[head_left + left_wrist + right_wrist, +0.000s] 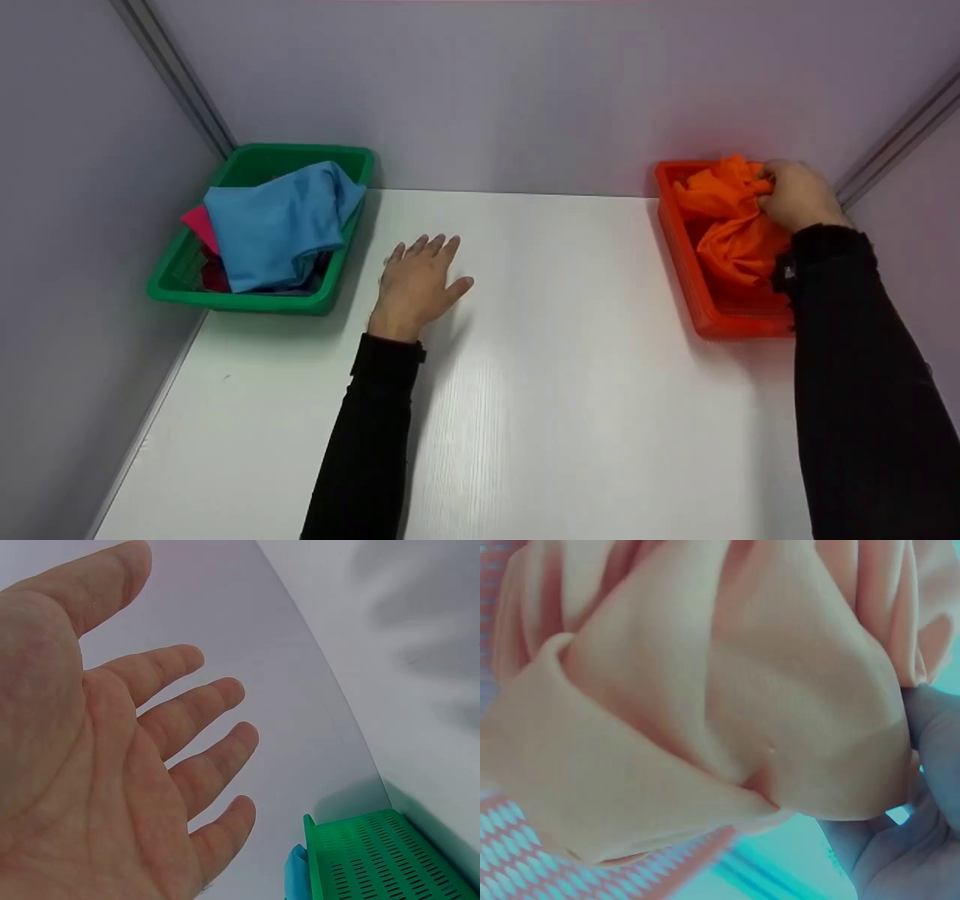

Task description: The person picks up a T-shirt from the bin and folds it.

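In the head view my right hand [799, 195] pinches a crumpled orange cloth [739, 247] at the red basket [705, 315] on the right. The right wrist view shows the cloth [780, 705] filling most of the picture, its edge between the thumb and fingers of my right hand [922, 765]. My left hand [420, 289] hovers over the table with fingers spread, holding nothing. Its palm [97, 742] shows bare in the left wrist view. Nearest to it is the green basket [341, 277], where a folded blue cloth [277, 225] lies on top.
A pink cloth [201, 227] and a dark red cloth [215, 274] show under the blue one. Both baskets stand at the back of the white table [525, 375], near the grey back wall [510, 97]. Side walls close in on the left and right.
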The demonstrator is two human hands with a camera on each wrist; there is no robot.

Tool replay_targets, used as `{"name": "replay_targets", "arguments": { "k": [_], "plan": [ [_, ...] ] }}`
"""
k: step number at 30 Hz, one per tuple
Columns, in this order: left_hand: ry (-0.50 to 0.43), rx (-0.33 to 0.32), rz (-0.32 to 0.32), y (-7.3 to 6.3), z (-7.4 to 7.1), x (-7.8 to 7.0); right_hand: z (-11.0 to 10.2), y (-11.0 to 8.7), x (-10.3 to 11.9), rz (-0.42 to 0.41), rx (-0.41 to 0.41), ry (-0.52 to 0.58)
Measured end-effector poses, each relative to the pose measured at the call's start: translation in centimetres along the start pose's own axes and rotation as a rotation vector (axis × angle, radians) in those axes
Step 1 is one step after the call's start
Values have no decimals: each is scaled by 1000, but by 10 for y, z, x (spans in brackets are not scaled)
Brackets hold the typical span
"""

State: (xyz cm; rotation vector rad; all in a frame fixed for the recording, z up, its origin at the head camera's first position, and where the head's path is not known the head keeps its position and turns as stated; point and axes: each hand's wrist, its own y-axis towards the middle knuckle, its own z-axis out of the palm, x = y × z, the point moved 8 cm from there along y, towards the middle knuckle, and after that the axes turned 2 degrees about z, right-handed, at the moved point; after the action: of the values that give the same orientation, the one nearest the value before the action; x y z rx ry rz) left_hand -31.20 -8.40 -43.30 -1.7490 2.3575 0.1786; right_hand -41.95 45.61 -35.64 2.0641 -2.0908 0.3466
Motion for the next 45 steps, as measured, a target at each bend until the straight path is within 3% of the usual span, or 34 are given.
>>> {"name": "replay_targets", "arguments": {
  "k": [6,12,16,21,29,36,39,45],
  "plan": [
    [0,9,-15,0,0,6,-48,-2,49,-17,-178,54],
    [3,25,-22,1,1,9,-81,-22,118,-75,-363,63],
    [-1,30,-24,1,0,11,-85,-43,167,-161,-461,75],
    [-2,17,-22,2,-2,12,-63,-65,215,-315,-505,116],
    [5,24,-41,5,-3,8,30,-72,253,-451,-334,90],
    [-10,57,-53,7,0,5,114,-72,265,-429,-78,21],
    [-11,68,-46,9,1,2,131,-73,258,-387,16,-6],
    [-5,51,-2,11,3,-9,138,-74,220,-274,108,67]
  ]
}}
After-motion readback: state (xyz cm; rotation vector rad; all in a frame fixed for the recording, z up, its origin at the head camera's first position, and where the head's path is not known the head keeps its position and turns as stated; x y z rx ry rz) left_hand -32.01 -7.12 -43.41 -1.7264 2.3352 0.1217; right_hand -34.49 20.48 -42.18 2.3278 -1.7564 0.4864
